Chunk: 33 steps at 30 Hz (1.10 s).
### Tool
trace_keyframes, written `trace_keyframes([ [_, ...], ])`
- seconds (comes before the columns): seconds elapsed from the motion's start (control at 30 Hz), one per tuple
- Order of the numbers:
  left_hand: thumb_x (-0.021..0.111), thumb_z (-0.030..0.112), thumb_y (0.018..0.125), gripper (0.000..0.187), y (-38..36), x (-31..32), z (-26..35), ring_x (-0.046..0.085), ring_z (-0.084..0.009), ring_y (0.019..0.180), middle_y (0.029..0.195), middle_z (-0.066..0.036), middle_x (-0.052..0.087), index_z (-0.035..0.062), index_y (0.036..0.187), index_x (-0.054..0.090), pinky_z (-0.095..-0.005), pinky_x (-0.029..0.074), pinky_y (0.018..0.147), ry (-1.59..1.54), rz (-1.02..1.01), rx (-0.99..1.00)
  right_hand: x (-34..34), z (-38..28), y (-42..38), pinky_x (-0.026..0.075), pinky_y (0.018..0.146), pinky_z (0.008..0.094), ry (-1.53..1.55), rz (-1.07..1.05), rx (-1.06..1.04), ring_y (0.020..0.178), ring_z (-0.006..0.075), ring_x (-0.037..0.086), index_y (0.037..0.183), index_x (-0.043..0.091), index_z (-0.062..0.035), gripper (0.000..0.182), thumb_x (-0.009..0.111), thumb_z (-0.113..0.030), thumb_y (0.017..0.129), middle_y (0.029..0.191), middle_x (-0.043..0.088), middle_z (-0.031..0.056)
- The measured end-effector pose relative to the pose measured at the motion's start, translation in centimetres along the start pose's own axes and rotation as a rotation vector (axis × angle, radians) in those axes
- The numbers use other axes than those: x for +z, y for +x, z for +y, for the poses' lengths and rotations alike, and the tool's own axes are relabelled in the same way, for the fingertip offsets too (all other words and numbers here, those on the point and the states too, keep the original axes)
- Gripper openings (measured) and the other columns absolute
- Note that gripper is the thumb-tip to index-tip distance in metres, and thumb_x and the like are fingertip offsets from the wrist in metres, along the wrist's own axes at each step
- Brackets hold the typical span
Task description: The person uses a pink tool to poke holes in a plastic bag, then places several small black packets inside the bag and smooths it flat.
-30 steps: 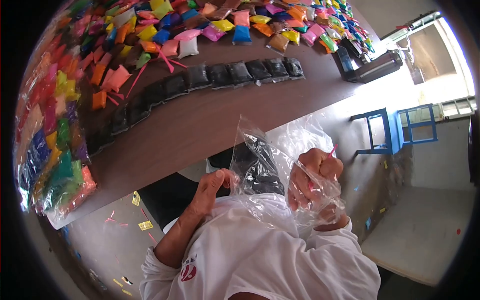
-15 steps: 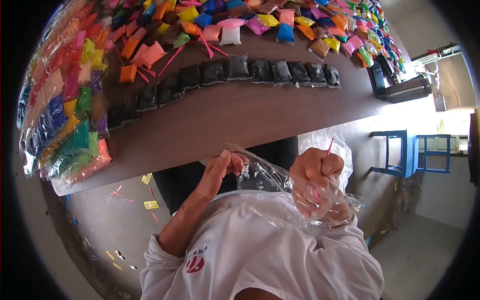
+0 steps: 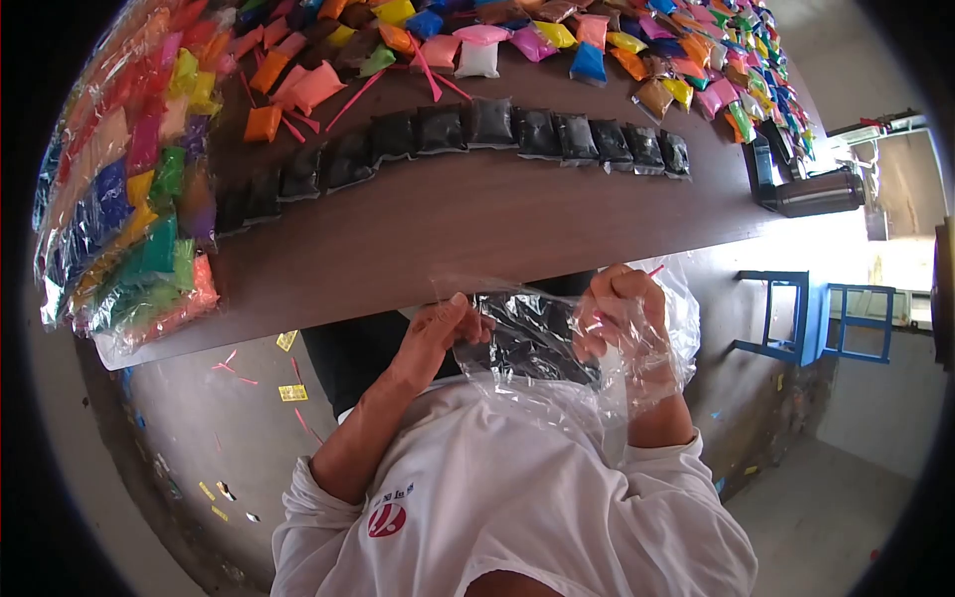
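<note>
A clear plastic bag (image 3: 532,343) is stretched between my two hands, over my lap just off the table's front edge. My left hand (image 3: 438,330) pinches the bag's left edge between thumb and fingers. On the other side, my right hand (image 3: 625,316) has curled fingers, with the film lying around them and the wrist. A thin pink plastic stick (image 3: 656,270) pokes out above that right hand; the rest of it is mostly hidden by fingers and film. Black packets (image 3: 441,129) form a curved row on the brown table (image 3: 418,239) ahead.
Many coloured packets (image 3: 477,60) cover the table's far side. Large clear bags of coloured packets (image 3: 149,254) are stacked at the left. A metal flask (image 3: 821,193) lies at the right end, and a blue stool (image 3: 811,316) stands beyond. Pink sticks and yellow slips (image 3: 293,393) litter the floor.
My right hand has risen slightly and turned, and the bag now spreads wider between both hands. Less of the pink stick shows. My left hand keeps its pinch nearly in place.
</note>
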<state>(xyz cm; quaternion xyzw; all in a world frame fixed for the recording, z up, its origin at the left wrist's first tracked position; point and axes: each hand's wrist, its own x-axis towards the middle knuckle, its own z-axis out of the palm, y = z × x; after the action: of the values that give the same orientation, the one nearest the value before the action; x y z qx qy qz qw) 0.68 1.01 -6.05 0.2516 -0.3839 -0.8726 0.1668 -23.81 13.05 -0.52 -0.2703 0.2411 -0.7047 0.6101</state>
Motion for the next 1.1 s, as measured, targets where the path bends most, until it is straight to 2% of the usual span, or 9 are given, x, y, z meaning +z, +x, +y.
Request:
trace_keyframes([
  [0.2, 0.048, 0.043, 0.103, 0.052, 0.4, 0.6, -0.5, 0.058, -0.0191, 0.078, 0.077, -0.008, 0.062, 0.0042, 0.07, 0.058, -0.0336, 0.047, 0.075, 0.041, 0.081, 0.064, -1.0, -3.5, -0.3, 0.054, 0.069, 0.041, -0.691, 0.479, 0.049, 0.068, 0.0275, 0.063, 0.077, 0.058, 0.0023, 0.032, 0.049, -0.023, 0.095, 0.075, 0.059, 0.0127],
  [0.23, 0.048, 0.043, 0.104, 0.052, 0.4, 0.7, -0.5, 0.058, -0.0191, 0.077, 0.076, -0.008, 0.062, 0.0043, 0.07, 0.058, -0.0337, 0.047, 0.074, 0.059, 0.085, 0.071, -2.0, -5.0, -0.7, 0.052, 0.076, 0.0361, -1.076, 0.483, 0.115, 0.071, 0.0244, 0.063, 0.088, 0.063, 0.0023, 0.029, 0.049, -0.023, 0.096, 0.082, 0.063, 0.0128],
  [0.3, 0.047, 0.043, 0.104, 0.052, 0.4, 0.6, -0.6, 0.058, -0.0192, 0.077, 0.075, -0.009, 0.061, 0.0045, 0.069, 0.057, -0.0338, 0.046, 0.073, 0.082, 0.079, 0.089, -2.9, -6.7, -1.6, 0.051, 0.08, 0.0339, -1.296, 0.71, -0.065, 0.076, 0.0194, 0.064, 0.104, 0.064, -0.0006, 0.026, 0.049, -0.02, 0.094, 0.086, 0.065, 0.0114],
  [0.33, 0.047, 0.043, 0.104, 0.052, 0.5, 0.5, -0.6, 0.058, -0.0192, 0.077, 0.075, -0.009, 0.061, 0.0045, 0.069, 0.056, -0.0338, 0.046, 0.072, 0.087, 0.066, 0.101, -2.3, -7.8, -1.2, 0.051, 0.082, 0.034, -1.091, 0.906, -0.054, 0.078, 0.0179, 0.064, 0.109, 0.063, -0.0011, 0.028, 0.049, -0.019, 0.093, 0.088, 0.066, 0.0109],
  [0.53, 0.046, 0.041, 0.105, 0.052, 0.5, 0.9, -0.4, 0.057, -0.0184, 0.075, 0.074, -0.01, 0.06, 0.0046, 0.069, 0.053, -0.0335, 0.046, 0.071, 0.114, 0.055, 0.13, 0.3, -14.1, -1.5, 0.049, 0.089, 0.0309, -1.287, 1.026, -0.256, 0.092, 0.0189, 0.065, 0.117, 0.057, 0.0012, 0.04, 0.06, -0.024, 0.086, 0.094, 0.066, 0.0119],
  [0.67, 0.045, 0.04, 0.105, 0.052, 0.8, 0.9, -0.9, 0.057, -0.0177, 0.073, 0.07, -0.008, 0.058, 0.0051, 0.068, 0.052, -0.0333, 0.046, 0.07, 0.097, 0.044, 0.146, 3.7, -11.7, -0.4, 0.047, 0.087, 0.0274, -1.298, 0.915, -0.173, 0.096, 0.0175, 0.065, 0.112, 0.059, -0.0005, 0.026, 0.063, -0.015, 0.09, 0.097, 0.069, 0.0107],
  [0.8, 0.045, 0.039, 0.106, 0.052, 0.8, 1.6, -0.5, 0.057, -0.0176, 0.073, 0.066, -0.005, 0.053, 0.0057, 0.067, 0.051, -0.033, 0.046, 0.07, 0.093, 0.078, 0.136, 4.8, -5.0, -0.1, 0.047, 0.063, 0.0208, -1.096, 0.453, 0.037, 0.072, 0.0072, 0.061, 0.109, 0.063, -0.0011, 0.016, 0.06, -0.008, 0.095, 0.092, 0.072, 0.0068],
  [0.93, 0.044, 0.038, 0.106, 0.051, 0.5, 1.3, -0.1, 0.058, -0.0177, 0.073, 0.064, -0.004, 0.051, 0.0062, 0.066, 0.051, -0.0335, 0.046, 0.07, 0.097, 0.089, 0.117, 6.6, -0.5, 1.9, 0.05, 0.069, 0.025, -1.405, 0.209, 0.138, 0.075, 0.0111, 0.062, 0.103, 0.066, 0.0005, 0.015, 0.063, -0.011, 0.095, 0.089, 0.07, 0.0084],
  [1.1, 0.044, 0.038, 0.106, 0.051, 0.7, 1.3, -0.2, 0.058, -0.0187, 0.072, 0.064, -0.003, 0.048, 0.0067, 0.066, 0.05, -0.0351, 0.046, 0.069, 0.033, 0.078, 0.131, 6.0, 2.6, 3.2, 0.05, 0.071, 0.0257, -1.227, 0.423, 0.166, 0.077, 0.0119, 0.063, 0.106, 0.064, -0.0002, 0.017, 0.066, -0.012, 0.093, 0.086, 0.068, 0.008],
])
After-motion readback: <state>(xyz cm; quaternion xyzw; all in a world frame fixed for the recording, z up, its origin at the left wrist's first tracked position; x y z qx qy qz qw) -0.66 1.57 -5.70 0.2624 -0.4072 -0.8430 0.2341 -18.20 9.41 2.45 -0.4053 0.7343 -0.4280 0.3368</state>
